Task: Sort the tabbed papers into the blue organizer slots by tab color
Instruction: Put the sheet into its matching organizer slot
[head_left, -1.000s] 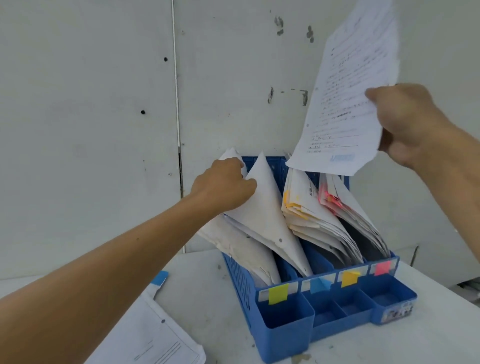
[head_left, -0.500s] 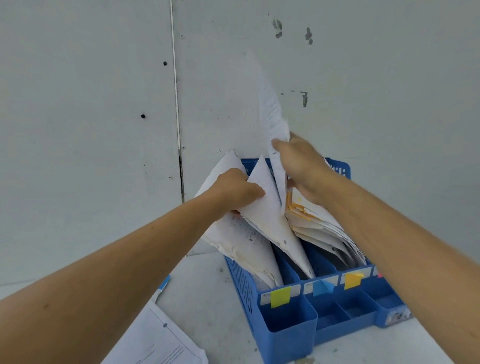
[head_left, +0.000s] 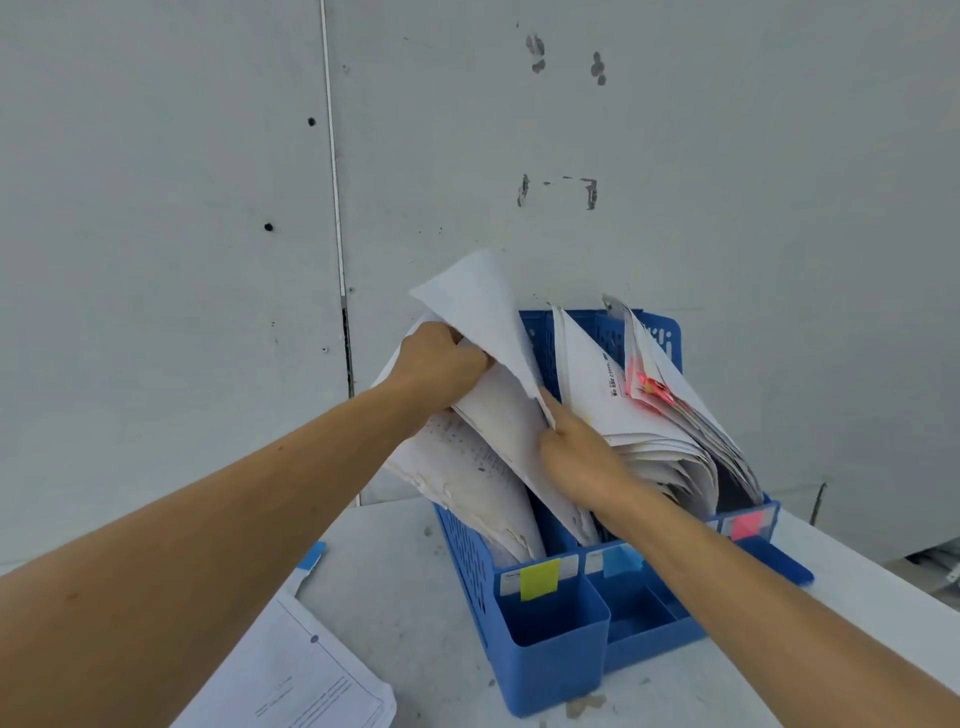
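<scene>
We see a blue organizer (head_left: 550, 660) of hard plastic on the pale, a little stained tabletop (head_left: 405, 597), close to a grey wall (head_left: 156, 208). Its left side wall is a lattice of small holes, and its front has smooth, square cups. On the front rim there are a yellow label (head_left: 540, 578), a light blue label (head_left: 618, 561) and a pink label (head_left: 748, 525).

The slots behind them are full of thin white papers, which lean and fan out. The bundle in the yellow slot (head_left: 467, 467) is worn and spotted, with torn edges. A thick stack (head_left: 654, 436) curves to the right, and behind it are papers with pink tabs (head_left: 649, 384).

The left grip (head_left: 441, 358) has its fingers curled around the upper part of a white sheet (head_left: 483, 312), which stands up in a pointed, slightly folded shape. It holds this sheet and the papers under it toward the left.

The right grip (head_left: 576, 447) is low between the sheet's bundle and the thick stack, above the light blue label. One finger (head_left: 545, 402) lies straight along the torn right edge of the sheet and touches it. The other fingers are hidden behind the paper, so we cannot tell if this grip pinches something.

On the tabletop to the left lie loose printed papers (head_left: 291, 675), flat, one with a blue tab (head_left: 311, 558).
</scene>
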